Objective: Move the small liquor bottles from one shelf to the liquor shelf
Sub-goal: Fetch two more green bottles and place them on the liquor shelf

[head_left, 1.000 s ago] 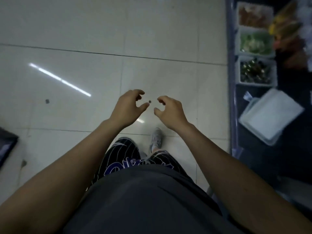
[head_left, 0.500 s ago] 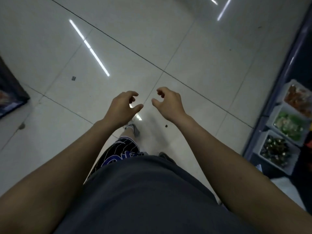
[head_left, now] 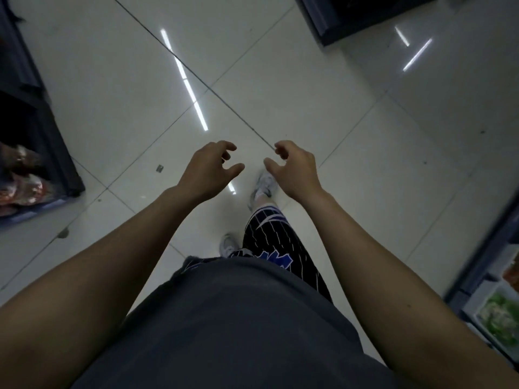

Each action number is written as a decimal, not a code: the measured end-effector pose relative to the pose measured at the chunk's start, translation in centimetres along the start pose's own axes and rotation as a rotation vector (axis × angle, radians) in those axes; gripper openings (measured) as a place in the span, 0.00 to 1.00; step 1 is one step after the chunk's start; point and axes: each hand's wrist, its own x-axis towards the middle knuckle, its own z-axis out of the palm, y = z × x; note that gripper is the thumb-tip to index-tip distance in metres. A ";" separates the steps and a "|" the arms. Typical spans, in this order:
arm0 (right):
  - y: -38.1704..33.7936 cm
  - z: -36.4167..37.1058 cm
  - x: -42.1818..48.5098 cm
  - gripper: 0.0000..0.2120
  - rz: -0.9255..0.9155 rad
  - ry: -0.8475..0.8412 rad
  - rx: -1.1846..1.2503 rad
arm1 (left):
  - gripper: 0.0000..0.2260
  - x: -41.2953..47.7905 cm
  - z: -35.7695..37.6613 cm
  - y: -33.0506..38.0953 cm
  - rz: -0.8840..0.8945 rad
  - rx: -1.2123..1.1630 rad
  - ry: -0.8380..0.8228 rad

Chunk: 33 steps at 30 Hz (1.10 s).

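**Over the aisle floor, both hands loose and holding nothing**

At the centre of my view the two hands hang side by side above the tiled floor (head_left: 309, 94), near each other but not touching. The left hand (head_left: 209, 171) sits just to the 9 o'clock side of centre, with its fingers loosely curled and the thumb pointing across toward the other hand. It grips nothing. The right hand (head_left: 293, 171), just to the 3 o'clock side, has the same slack curl and also holds nothing. I cannot tell from this view where the small liquor bottles are, since I can make out none of them.

Below the hands, toward 6 o'clock, I see one pale shoe (head_left: 265, 185) stepped forward right under the right hand. A second pale shoe (head_left: 228, 245) lies further back. Black striped shorts (head_left: 275, 242) with blue lettering cover the forward leg, and a grey shirt (head_left: 238, 318) fills the bottom of the picture.

A long streak of reflected light (head_left: 185, 80) runs across the tiles toward 11 o'clock. At 9 o'clock stands a dark shelf unit (head_left: 33, 108), with reddish packaged goods (head_left: 19, 186) on its lowest level, too blurred for me to identify. The corner of another dark unit (head_left: 351, 15) shows at 1 o'clock. At 4 o'clock, along the frame edge, a white tray (head_left: 474, 318) holds something green. It sits on a low shelf, well apart from both hands.
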 end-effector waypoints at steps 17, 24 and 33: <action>-19.4 -5.5 45.1 0.26 -0.121 -0.176 -0.064 | 0.25 39.1 -22.8 -2.0 -0.150 -0.053 0.142; -30.5 -2.9 62.7 0.25 -0.094 -0.124 -0.038 | 0.25 56.0 -34.2 -8.6 -0.142 -0.049 0.115; -43.8 -2.5 81.0 0.25 -0.086 -0.092 0.001 | 0.25 73.9 -50.3 -13.6 -0.094 0.009 0.080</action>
